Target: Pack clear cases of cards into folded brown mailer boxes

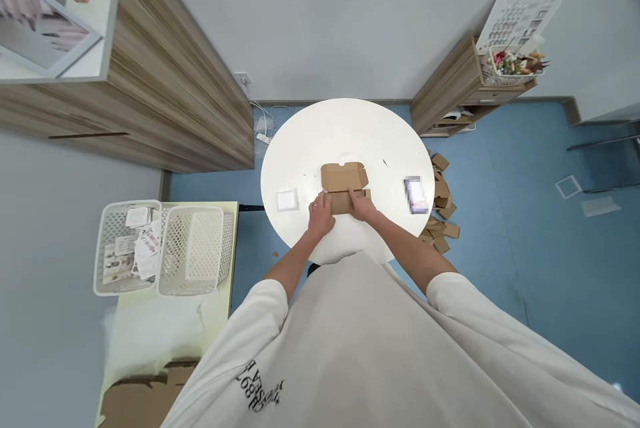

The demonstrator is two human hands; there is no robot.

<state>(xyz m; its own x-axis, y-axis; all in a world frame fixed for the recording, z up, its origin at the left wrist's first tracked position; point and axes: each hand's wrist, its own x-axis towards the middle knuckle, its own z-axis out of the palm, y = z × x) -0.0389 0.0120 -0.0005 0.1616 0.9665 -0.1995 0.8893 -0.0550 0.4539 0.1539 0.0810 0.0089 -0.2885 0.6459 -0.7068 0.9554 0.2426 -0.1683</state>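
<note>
A small brown cardboard box (344, 178) lies on the round white table (345, 128), its lid flap standing open toward the far side. My left hand (321, 216) grips its near left corner with bent fingers. At the box's right end, my right hand (361, 207) is closed on the side wall, thumb pointing inward over the cardboard. Little of the box's inside can be made out. Left of my hands sits a small white square pack (287, 200). A blurred, dark-edged flat item (416, 195) rests near the table's right edge.
Several folded cardboard boxes (443, 205) are heaped on the floor right of the table. White plastic baskets (191, 251) stand on a side table at left, one holding cards and packets. A wooden cabinet (450, 81) with a flower basket stands behind right. Cables lie by the wall.
</note>
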